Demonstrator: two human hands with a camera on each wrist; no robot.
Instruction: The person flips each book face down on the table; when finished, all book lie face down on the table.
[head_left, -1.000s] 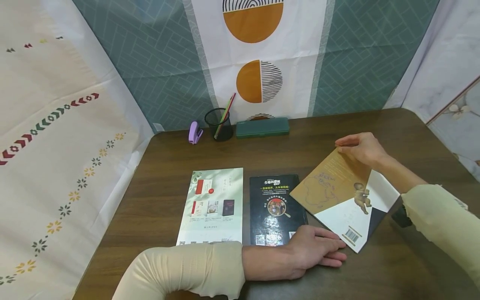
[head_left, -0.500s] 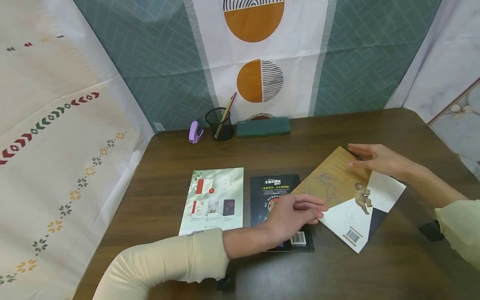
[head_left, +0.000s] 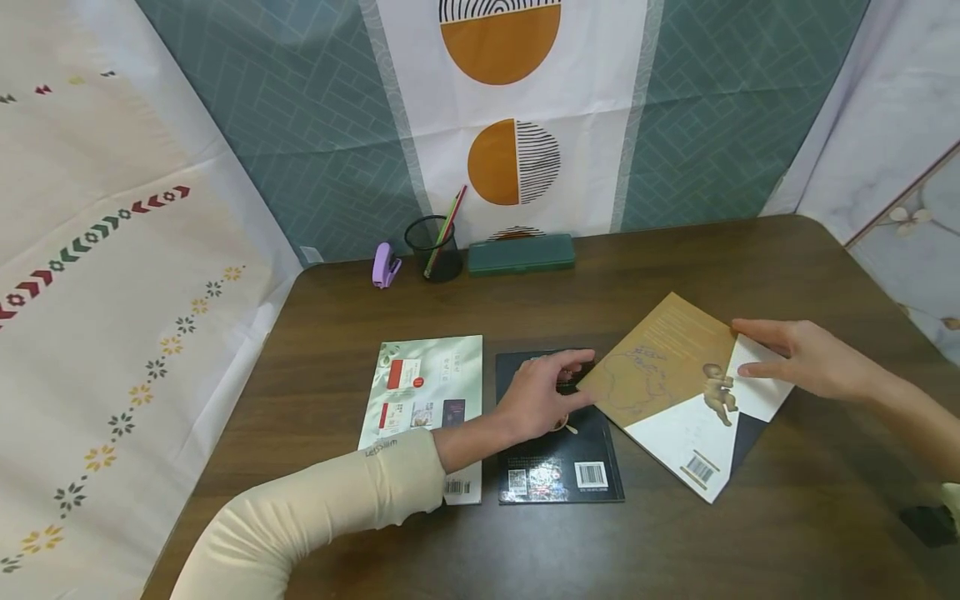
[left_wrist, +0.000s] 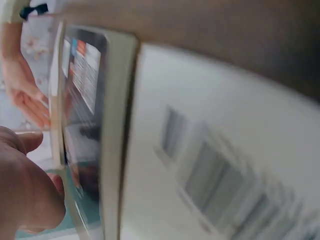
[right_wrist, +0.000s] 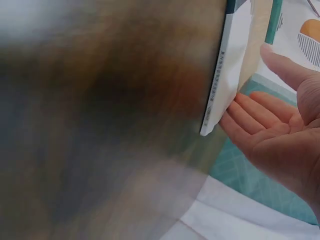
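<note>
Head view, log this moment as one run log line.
left hand: on black book | right hand: open, touching brown book | brown book overlaps black book

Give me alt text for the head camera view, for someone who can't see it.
Two hands work at a tan and white book lying askew over a black book on a brown table: the left hand touches its left corner, the right hand its right corner.

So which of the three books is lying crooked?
The tan-and-white book on the right: it is turned at an angle, its corner over the black book. The black and green books lie straight, side by side.
</note>
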